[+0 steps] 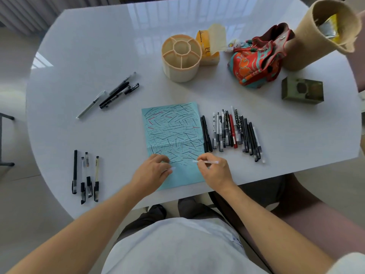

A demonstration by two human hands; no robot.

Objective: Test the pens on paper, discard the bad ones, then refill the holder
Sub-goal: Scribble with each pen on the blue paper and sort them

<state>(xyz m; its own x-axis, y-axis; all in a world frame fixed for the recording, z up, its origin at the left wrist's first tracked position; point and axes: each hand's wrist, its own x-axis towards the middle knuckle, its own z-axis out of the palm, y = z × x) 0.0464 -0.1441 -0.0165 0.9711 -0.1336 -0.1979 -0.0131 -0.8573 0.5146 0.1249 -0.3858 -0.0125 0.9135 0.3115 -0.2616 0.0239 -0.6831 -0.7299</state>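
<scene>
A light blue paper [173, 135] covered in black and red test strokes lies in front of me. My right hand [214, 171] grips a white pen [209, 161] with its tip on the paper's lower part. My left hand [154, 173] rests on the paper with curled fingers and pinches a small pale cap [172, 168]. A row of several pens [233, 133] lies right of the paper. The empty beige holder [181, 58] with compartments stands behind the paper.
Several pens [86, 177] lie at the near left and another group [116, 93] at the far left. Behind the holder are a yellow tissue box [209, 46], a colourful pouch [256, 60], a burlap container [324, 34] and a green box [302, 90].
</scene>
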